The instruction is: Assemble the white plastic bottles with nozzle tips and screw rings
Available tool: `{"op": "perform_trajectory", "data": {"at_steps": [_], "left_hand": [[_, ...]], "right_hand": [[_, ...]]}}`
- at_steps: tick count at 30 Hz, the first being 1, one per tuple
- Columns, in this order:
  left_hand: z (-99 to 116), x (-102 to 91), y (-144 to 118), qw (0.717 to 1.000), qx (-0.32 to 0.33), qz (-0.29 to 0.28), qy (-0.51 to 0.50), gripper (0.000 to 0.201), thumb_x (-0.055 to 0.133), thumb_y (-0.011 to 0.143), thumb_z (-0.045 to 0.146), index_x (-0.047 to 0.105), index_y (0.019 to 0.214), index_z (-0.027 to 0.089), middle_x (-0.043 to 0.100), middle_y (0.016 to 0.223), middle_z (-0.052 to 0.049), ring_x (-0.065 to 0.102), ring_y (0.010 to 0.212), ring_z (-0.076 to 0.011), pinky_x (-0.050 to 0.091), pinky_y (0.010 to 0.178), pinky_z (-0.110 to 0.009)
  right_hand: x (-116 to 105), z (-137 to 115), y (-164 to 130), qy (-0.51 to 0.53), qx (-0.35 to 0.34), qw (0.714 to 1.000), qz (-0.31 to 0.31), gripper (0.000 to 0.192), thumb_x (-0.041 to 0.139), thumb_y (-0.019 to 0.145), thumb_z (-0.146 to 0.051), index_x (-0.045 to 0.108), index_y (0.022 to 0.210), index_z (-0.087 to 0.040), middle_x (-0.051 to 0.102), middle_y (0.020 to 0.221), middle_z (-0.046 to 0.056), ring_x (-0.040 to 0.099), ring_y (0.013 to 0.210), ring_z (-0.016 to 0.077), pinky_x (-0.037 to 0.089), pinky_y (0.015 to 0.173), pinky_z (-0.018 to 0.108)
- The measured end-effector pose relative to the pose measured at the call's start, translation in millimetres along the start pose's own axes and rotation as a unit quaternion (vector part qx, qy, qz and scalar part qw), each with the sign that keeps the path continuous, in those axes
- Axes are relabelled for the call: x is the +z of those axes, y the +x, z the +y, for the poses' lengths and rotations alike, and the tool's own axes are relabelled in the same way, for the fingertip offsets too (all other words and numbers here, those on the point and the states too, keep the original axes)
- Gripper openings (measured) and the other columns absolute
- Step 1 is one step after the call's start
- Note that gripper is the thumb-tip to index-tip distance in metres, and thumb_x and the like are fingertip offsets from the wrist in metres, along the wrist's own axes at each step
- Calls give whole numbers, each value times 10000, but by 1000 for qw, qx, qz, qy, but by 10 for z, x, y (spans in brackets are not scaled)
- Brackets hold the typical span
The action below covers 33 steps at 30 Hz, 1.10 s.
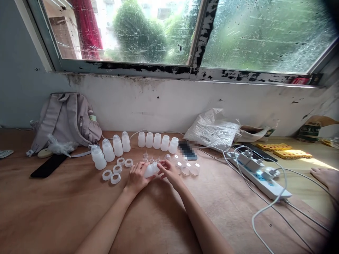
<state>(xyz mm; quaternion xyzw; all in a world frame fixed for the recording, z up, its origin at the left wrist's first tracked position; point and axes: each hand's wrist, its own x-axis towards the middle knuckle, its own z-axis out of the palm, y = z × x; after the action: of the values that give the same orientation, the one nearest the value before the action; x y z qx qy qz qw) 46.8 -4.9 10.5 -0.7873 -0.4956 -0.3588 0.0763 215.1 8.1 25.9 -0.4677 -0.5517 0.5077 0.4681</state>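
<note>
A small translucent white bottle is held on its side at the centre of the frame, just above the wooden surface. The left hand is closed around the bottle's body; the fingers of the right hand are pinched together at its neck end, where a part appears to be fitted, though the part itself is hidden by the fingertips. For sound work at this step, it is judged that the body should be kept steady in the left hand while the neck piece is seated squarely and turned without forcing, the plastic being thin and liable to deform. Loose white rings are laid out to the left of the hands, and clear round caps to the right. Behind them, towards the middle of the frame, a row of upright bottles is observed, with four further bottles standing to its left. A grey backpack rests against the wall at centre left, with a dark phone lying below it. A white power strip with plugged chargers lies at right. A white plastic bag bears dark printing that cannot be read; no brand or label is legible elsewhere.
</note>
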Motion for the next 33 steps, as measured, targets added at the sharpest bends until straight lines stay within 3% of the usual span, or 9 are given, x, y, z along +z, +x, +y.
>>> {"op": "perform_trajectory", "data": {"at_steps": [4,9,13,16,21,26,30,33], "left_hand": [[-9,8,-10,999,-15,-3,-30,508,552,692,497,467,1094,199,576,940,-64,554,834,-205,439,719,-307],[-7,11,-8,998,-29,-3,-50,460,584,667,485,478,1014,203,591,913,-46,567,824,-198,455,708,-299],[-5,-12,-9,999,-17,-5,-50,445,578,677,471,485,1030,217,591,915,-45,567,831,-199,453,715,-297],[6,-46,-11,998,-18,-7,-55,450,559,690,484,483,1043,217,594,918,-50,567,829,-200,450,720,-299],[28,-85,-16,997,4,-30,-67,446,527,708,501,494,1048,214,598,924,-54,570,831,-198,453,719,-296],[21,-98,-6,998,1,-19,-65,448,540,706,484,499,1059,210,602,926,-59,570,840,-204,450,724,-303],[19,-119,4,997,20,-24,-76,451,547,702,485,499,1058,211,604,949,-56,569,855,-205,449,737,-304],[18,-125,2,996,21,-24,-79,454,547,705,479,494,1064,206,603,957,-59,565,867,-208,447,744,-310]], "right_hand": [[-13,-35,-22,28,-32,999,-23,300,627,664,-378,522,873,-190,566,784,27,585,710,158,502,552,268],[-59,-85,-37,39,-85,994,-53,311,642,665,-282,529,949,-226,554,993,38,539,891,163,458,771,305],[-83,-132,-51,43,-90,992,-73,381,650,655,-264,509,1009,-246,552,1039,35,522,937,164,420,828,320],[-87,-156,-63,43,-86,993,-75,387,658,646,-279,512,1003,-243,568,1002,27,535,881,145,427,786,293],[-95,-166,-70,-7,-24,998,-56,300,625,658,-398,549,852,-183,542,648,-18,513,558,105,417,513,234],[-107,-189,-66,14,-51,997,-62,299,597,677,-422,565,843,-176,577,737,19,540,660,128,434,528,229],[-96,-167,-60,-65,-51,997,-11,319,535,714,-474,535,631,-166,479,488,-39,425,402,73,344,397,207],[-94,-154,-58,-70,-54,996,20,337,502,735,-483,546,627,-166,476,493,-39,410,399,68,350,402,209]]}}
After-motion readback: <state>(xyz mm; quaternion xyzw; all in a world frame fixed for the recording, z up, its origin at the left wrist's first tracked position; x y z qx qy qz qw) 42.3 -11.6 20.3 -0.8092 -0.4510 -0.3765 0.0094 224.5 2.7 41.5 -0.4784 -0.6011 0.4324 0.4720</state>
